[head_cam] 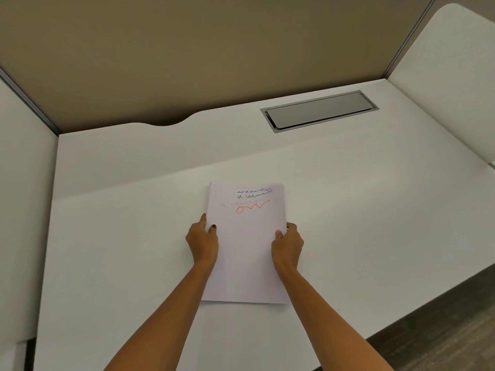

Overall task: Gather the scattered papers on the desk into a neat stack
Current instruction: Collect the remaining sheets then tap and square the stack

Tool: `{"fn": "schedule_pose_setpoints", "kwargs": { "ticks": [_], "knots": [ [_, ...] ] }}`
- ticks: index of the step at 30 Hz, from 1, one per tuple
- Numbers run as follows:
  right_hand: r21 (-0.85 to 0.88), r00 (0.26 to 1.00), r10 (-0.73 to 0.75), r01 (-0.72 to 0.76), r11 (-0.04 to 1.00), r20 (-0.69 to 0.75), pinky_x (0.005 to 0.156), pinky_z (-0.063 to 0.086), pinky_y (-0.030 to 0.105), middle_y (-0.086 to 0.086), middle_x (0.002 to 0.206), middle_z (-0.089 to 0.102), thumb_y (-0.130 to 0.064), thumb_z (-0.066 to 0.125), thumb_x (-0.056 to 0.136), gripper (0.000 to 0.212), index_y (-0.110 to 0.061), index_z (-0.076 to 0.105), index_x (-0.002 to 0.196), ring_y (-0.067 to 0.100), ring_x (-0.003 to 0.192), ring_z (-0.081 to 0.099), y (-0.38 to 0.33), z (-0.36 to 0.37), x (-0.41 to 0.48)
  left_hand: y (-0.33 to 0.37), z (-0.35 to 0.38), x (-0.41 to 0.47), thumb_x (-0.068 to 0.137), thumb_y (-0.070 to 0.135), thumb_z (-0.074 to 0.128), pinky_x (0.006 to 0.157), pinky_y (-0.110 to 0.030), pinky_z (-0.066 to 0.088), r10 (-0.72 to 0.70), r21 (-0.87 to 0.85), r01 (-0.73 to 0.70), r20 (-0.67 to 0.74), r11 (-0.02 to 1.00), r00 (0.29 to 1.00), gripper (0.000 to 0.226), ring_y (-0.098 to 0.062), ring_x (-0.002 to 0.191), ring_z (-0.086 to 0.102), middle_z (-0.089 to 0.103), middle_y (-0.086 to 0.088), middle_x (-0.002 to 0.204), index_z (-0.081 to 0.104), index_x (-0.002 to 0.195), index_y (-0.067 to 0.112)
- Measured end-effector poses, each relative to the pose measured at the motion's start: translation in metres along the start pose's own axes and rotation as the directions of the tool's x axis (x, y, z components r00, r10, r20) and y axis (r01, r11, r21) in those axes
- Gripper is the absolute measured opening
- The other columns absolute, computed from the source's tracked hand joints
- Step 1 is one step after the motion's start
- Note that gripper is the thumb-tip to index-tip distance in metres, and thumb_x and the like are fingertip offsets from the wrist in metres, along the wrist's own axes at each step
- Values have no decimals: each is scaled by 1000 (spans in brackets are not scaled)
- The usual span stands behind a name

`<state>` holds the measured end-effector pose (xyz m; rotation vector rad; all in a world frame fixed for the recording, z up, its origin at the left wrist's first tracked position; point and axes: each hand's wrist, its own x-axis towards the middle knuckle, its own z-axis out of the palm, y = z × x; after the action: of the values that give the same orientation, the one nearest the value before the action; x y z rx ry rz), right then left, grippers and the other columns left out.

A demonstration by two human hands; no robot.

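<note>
Your paper stack lies squared on the white tabletop, mid-desk, coloured scribbles on the top sheet at its far end. Your left hand grips its left edge, your right hand its right edge, thumbs on top.

paper stack: thin white paper, matt, smooth; coloured marker scribbles on the top sheet
counter: white laminate look, matt, smooth, faint soft sheen
cable hatch: grey brushed metal look, satin lid, slightly brighter frame
back panel: tan cloth look, matt, fine weave hard to tell
panel trim: grey metal look, satin
side screens: white, smooth, matt, plastic or laminate, cannot tell which
floor: dark, rough-looking, streaked wood-grain or carpet pattern, matt
</note>
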<state>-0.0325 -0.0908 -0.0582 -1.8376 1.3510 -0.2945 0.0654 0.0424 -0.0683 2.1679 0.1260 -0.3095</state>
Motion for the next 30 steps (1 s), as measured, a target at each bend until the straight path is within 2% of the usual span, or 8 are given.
{"fn": "schedule_pose_setpoints", "kwargs": {
  "ticks": [7,13,17,19,21,24,26,30],
  "knots": [
    [-102,998,-59,57,993,-15,98,41,33,15,129,49,-5,46,98,44,-2,39,141,29,119,50,2,4,-7,-1,2,-4,93,6,55,86,-21,39,28,17,-27,-49,999,998,44,-25,98,53,49,-18,117,47,135,-2],
    [-181,995,-82,71,981,-54,102,34,33,13,130,45,-10,52,96,47,-6,40,141,27,121,40,10,4,-5,-5,-1,-4,95,16,52,99,-33,43,45,64,-44,-29,997,999,46,-30,114,51,48,-17,124,44,138,1],
    [-56,980,-3,-8,998,-200,104,33,38,13,132,44,-5,54,92,49,-6,42,139,28,123,40,11,-6,-21,4,-2,-1,96,23,49,104,-40,40,155,142,-151,-14,978,988,46,-29,125,43,45,-12,135,45,138,6],
    [-59,961,-244,238,969,-133,107,31,35,8,132,45,-6,58,89,51,-10,44,138,24,124,40,16,-11,-42,14,1,4,95,24,49,107,-40,36,303,210,-309,59,928,951,45,-27,128,41,44,-9,139,45,138,8],
    [-110,780,-613,625,773,124,109,28,27,2,133,47,-16,67,85,58,-14,45,139,17,125,39,24,-14,-65,28,8,13,95,25,50,109,-38,31,444,263,-485,204,834,873,47,-27,133,39,44,-8,143,44,138,8],
    [-133,460,-735,878,459,498,111,35,30,1,135,49,-40,76,74,77,-17,43,139,18,125,45,37,-12,-87,46,24,32,96,29,47,115,-38,23,525,334,-660,412,673,745,50,-27,140,30,39,-9,149,40,141,8],
    [-130,384,-713,914,385,586,112,35,34,-1,135,50,-46,77,70,81,-18,42,138,17,124,49,46,-10,-95,52,34,43,98,33,41,117,-41,17,493,404,-681,480,611,726,52,-25,144,22,32,-7,153,34,144,9],
    [-157,339,-718,938,309,608,110,39,35,-5,133,54,-46,79,68,79,-19,46,135,13,121,53,59,-9,-95,55,46,56,100,36,33,118,-47,7,376,505,-656,550,562,746,54,-23,147,10,22,-2,157,25,147,10]
  ]
}}
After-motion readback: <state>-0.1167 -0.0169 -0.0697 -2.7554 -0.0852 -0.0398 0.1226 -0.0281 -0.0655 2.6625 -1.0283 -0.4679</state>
